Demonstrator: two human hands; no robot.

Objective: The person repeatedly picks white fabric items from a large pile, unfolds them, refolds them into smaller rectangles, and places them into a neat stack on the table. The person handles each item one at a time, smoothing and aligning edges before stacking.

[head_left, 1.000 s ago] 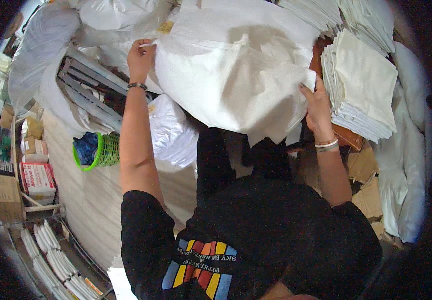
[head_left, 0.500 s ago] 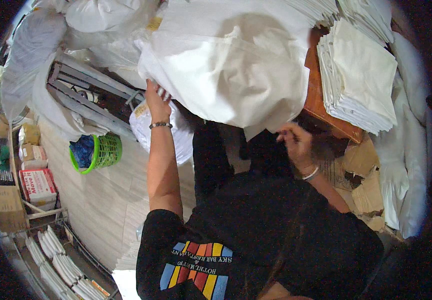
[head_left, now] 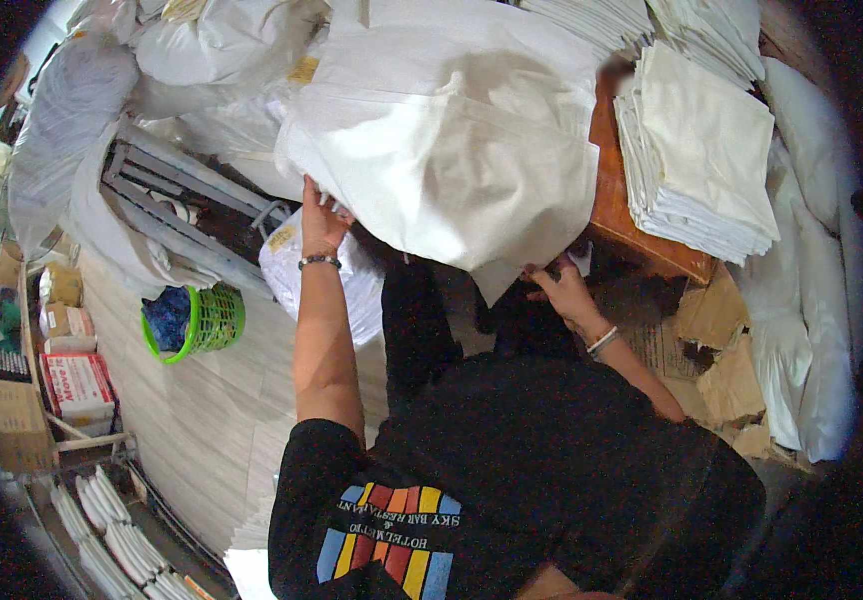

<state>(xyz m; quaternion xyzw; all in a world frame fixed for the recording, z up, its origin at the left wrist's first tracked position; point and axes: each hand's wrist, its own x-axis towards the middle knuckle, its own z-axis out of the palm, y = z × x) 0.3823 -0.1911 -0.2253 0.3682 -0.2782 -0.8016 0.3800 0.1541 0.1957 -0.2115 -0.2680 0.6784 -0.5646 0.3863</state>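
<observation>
A large white cloth lies spread over the table, its near edge hanging down in a point toward my body. At the cloth's left edge, my left hand is closed on the fabric, with its fingertips partly hidden beneath. My right hand holds the near right edge beside the hanging corner between thumb and fingers. Soft folds and a dark shadow cross the middle of the cloth.
A folded stack of white cloths rests on the brown wooden table. Torn cardboard lies below it. Left are a grey metal frame, a green basket with blue cloth, and shelved boxes. A plastic-wrapped bundle sits underneath.
My right hand, blurred before, has shifted slightly left and down along the cloth's near edge and is steadier. My left hand is a little lower at the left edge.
</observation>
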